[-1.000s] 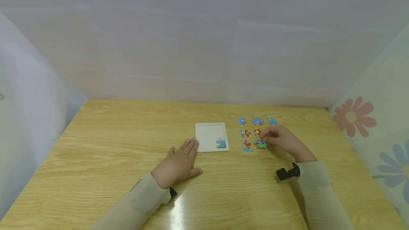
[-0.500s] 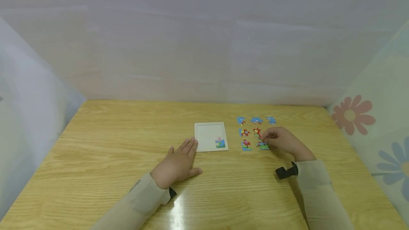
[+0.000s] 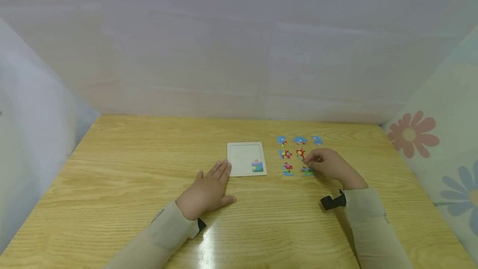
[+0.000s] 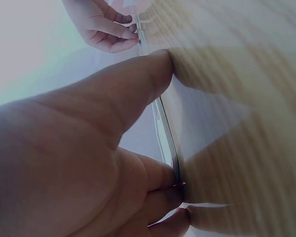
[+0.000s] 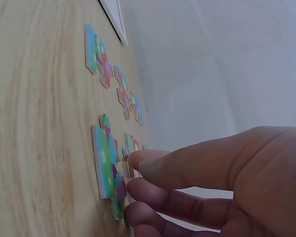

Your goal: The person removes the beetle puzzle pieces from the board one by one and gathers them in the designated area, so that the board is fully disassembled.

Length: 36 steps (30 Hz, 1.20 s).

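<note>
Flat on the table, the left hand [image 3: 205,192] has its fingers straight and fingertips at the lower left edge of a square white puzzle tray [image 3: 242,143]. In the left wrist view those fingertips press along the tray's side. One puzzle piece [image 3: 257,166], green, blue and pink, lies in the tray's lower right corner. Over the loose pieces, the right hand [image 3: 330,165] curls with thumb and index finger together at the upper edge of a green and blue puzzle piece [image 3: 307,171]. The right wrist view shows this piece [image 5: 104,163] low against the wood, fingertips at its far side.
Loose puzzle pieces lie in rows right of the tray, among them a blue one [image 3: 300,140], a red one [image 3: 286,154] and a red-flowered one [image 3: 287,169]. White sheeting [image 3: 239,53] rises behind the wooden table [image 3: 149,144].
The green and blue piece has shifted slightly right and toward the person, and now lies lower on the table, with the right hand staying at it. The left hand has not moved.
</note>
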{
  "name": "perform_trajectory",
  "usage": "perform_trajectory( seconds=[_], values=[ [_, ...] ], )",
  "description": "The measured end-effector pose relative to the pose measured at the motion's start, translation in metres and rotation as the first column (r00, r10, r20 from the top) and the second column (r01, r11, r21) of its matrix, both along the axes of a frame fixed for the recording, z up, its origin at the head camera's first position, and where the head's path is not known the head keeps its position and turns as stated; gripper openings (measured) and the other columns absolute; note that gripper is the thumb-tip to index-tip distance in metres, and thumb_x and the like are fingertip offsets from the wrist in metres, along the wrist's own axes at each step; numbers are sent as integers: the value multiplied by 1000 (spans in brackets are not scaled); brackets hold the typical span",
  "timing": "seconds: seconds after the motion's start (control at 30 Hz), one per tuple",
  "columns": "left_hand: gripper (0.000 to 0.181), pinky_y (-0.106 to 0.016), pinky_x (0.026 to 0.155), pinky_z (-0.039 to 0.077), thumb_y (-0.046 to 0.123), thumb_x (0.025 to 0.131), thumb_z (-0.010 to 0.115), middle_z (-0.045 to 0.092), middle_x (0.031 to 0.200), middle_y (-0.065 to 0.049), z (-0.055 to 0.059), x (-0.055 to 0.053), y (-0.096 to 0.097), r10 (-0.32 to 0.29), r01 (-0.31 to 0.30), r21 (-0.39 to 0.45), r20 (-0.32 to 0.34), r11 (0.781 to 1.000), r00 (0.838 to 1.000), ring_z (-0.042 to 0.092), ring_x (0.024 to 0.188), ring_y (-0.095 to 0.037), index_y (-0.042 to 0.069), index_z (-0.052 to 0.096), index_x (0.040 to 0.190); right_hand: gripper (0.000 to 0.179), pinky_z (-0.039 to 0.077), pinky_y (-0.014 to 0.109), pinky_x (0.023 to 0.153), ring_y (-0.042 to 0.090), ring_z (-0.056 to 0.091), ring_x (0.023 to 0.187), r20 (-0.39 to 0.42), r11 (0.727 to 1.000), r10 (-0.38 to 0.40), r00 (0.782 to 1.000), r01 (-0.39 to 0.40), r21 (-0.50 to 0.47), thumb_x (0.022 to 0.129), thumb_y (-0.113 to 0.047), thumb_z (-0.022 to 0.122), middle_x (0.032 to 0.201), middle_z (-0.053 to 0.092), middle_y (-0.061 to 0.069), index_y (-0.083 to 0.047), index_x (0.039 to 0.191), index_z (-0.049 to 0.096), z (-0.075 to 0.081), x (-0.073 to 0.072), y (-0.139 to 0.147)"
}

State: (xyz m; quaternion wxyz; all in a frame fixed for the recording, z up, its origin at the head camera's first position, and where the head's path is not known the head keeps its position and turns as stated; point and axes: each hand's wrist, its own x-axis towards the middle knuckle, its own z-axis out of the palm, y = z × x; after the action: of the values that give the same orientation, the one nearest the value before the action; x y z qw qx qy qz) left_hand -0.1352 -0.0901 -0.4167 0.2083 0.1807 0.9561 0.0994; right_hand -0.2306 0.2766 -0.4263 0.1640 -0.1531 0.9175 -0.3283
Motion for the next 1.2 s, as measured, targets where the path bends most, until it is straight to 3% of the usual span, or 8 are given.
perform_trajectory(
  seconds=[0.17,0.33,0.6,0.73,0.9,1.2],
  values=[
    [92,-68,114,23,53,98,61,13,169,-14,-1,-2,0,1,-1,-10,2,1000,1000,14,155,-32,0,19,161,9,52,46,84,27,61,98,-23,1000,-5,1000,5,10,99,-8,64,102,68,7,-7,103,71,1,1,-1],
    [93,-69,114,22,54,98,61,11,169,-14,-1,-2,0,3,-3,-13,3,1000,1000,13,155,-32,0,18,161,9,50,42,81,21,61,90,-98,1000,-8,995,8,3,99,-12,66,96,68,5,-6,104,71,2,1,-6],
    [93,-68,114,23,53,98,61,12,169,-14,1,-1,0,2,-2,-15,7,1000,1000,14,155,-32,0,18,161,16,51,39,78,21,62,89,-185,990,-81,979,57,-132,99,-15,68,103,70,8,-4,110,72,-3,9,-26],
    [93,-69,114,22,53,98,61,12,169,-15,3,0,1,5,-5,-5,15,1000,1000,14,155,-32,-1,19,161,16,52,36,76,21,62,89,-170,974,-103,980,64,-219,99,-15,68,102,70,9,-3,109,73,-7,12,-38],
    [92,-69,114,21,52,98,62,12,169,-15,5,1,1,8,-8,3,27,1000,1000,13,155,-32,-1,20,160,16,53,30,69,22,63,83,-74,952,-56,996,31,-304,98,-12,69,97,70,10,0,109,72,-12,17,-53],
    [91,-68,115,22,49,98,63,14,168,-15,8,3,1,7,-7,20,11,1000,1000,16,154,-32,-2,21,160,15,53,33,80,16,64,87,-77,966,30,997,-49,-256,92,-10,75,96,71,2,-5,106,74,-15,22,-84]
  ],
)
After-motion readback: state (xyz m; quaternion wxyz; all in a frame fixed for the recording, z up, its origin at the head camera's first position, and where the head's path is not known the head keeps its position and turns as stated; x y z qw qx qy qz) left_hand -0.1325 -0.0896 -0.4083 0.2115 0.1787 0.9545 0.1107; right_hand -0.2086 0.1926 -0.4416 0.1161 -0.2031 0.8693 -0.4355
